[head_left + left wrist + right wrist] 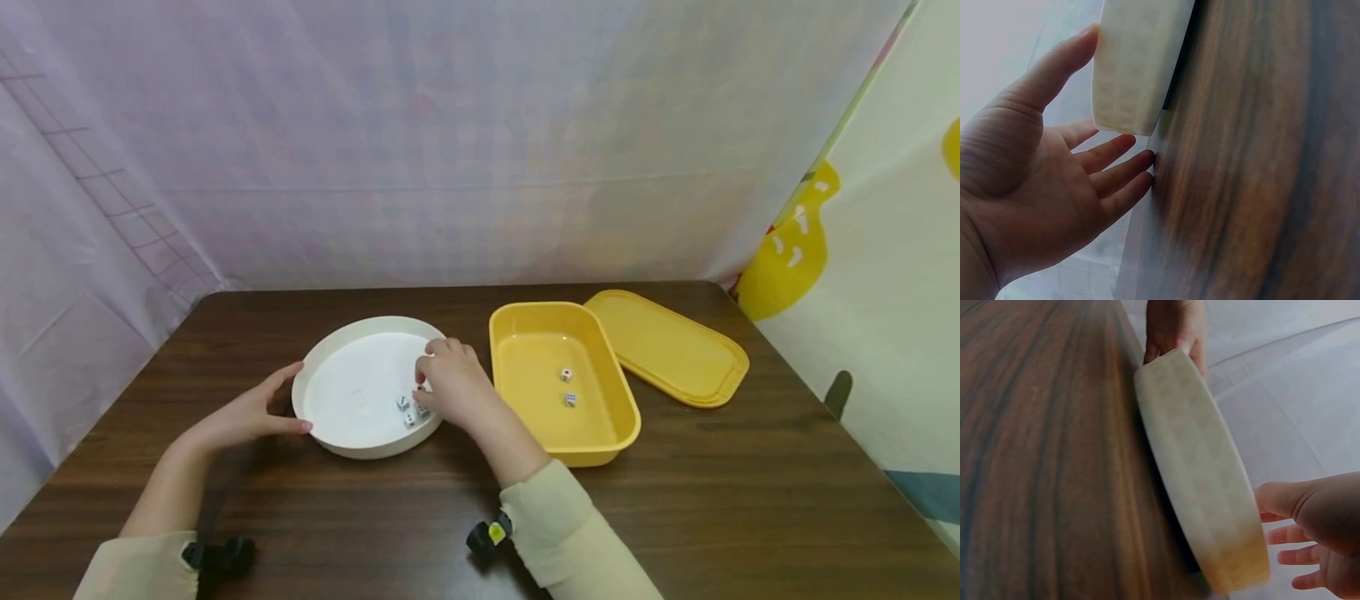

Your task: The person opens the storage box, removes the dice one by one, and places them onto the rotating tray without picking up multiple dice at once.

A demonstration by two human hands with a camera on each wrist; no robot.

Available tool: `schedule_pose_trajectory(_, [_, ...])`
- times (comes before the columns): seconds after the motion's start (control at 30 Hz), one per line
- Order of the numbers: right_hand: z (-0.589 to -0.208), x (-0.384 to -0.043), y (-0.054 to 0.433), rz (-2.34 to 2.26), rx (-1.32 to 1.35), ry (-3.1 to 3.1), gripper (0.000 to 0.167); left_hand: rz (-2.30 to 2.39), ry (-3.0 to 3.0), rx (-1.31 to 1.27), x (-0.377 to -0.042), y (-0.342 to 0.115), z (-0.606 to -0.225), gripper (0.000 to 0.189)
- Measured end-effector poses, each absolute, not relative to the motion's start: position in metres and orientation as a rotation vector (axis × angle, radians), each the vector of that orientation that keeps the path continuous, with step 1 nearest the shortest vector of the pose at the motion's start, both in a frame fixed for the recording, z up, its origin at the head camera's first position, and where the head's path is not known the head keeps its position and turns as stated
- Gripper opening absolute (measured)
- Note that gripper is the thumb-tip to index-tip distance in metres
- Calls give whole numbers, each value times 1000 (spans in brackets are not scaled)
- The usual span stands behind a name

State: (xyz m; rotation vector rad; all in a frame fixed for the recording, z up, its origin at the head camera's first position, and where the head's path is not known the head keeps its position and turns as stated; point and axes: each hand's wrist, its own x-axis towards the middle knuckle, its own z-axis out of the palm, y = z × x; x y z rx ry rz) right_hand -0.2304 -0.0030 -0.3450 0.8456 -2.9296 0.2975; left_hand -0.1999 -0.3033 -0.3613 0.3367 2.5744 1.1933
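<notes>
Left hand (246,417) spread, touching white tray (348,375) at left edge; right hand (456,383) part-hides dice (409,419) near right edge, I can't tell grip.

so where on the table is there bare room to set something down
The table looks bare on the near side of the yellow lid, right of the yellow tub. A smaller patch lies behind and left of the round white tray. It is crowded between tray and tub, where the right hand reaches across.

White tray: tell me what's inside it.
Dice lie clustered in the white tray by the right hand, which hides part of it; anything beneath that hand can't be seen.
</notes>
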Motion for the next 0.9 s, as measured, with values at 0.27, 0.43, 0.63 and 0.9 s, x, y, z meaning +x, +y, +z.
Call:
schedule_pose_trajectory(0.27, [-355, -232, -7, 238, 822, -2883, 13, 1179, 2588, 333, -199, -304, -361, 104])
schedule_pose_trajectory(0.43, [-357, -231, -8, 228, 804, -2855, 12, 1175, 2588, 333, -200, -305, -362, 104])
schedule_pose_trajectory(0.63, [-357, -232, -9, 217, 783, -2865, 12, 1184, 2580, 329, -200, -305, -363, 104])
schedule_pose_trajectory(0.9, [-358, -231, -9, 213, 784, -2877, 14, 1193, 2579, 353, -200, -305, -363, 103])
